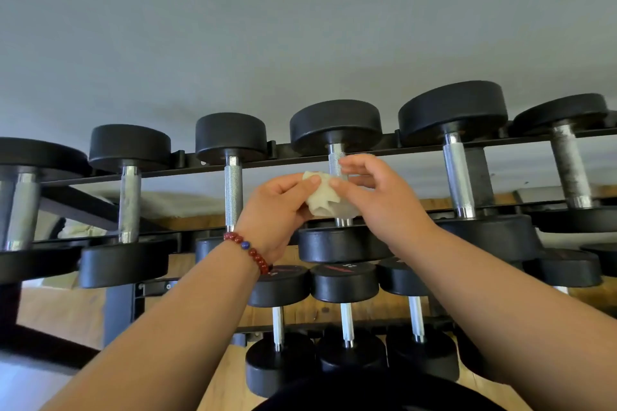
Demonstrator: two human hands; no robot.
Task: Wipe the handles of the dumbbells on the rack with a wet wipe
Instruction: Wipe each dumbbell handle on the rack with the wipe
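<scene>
At middle dumbbell handle [336,162] on rack [417,148]: pinching crumpled wet wipe [322,198] with left grip [277,210] (bead bracelet [248,248] at wrist) and right grip [377,197].

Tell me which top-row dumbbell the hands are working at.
The fourth dumbbell from the left: its handle stands behind the wet wipe pinched by the left hand and right hand. No hand is near the others.

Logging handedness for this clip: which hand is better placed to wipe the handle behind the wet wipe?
Probably the right hand: its fingers reach the knurled handle, and it pinches the wet wipe too. The left hand holds it further off.
</scene>
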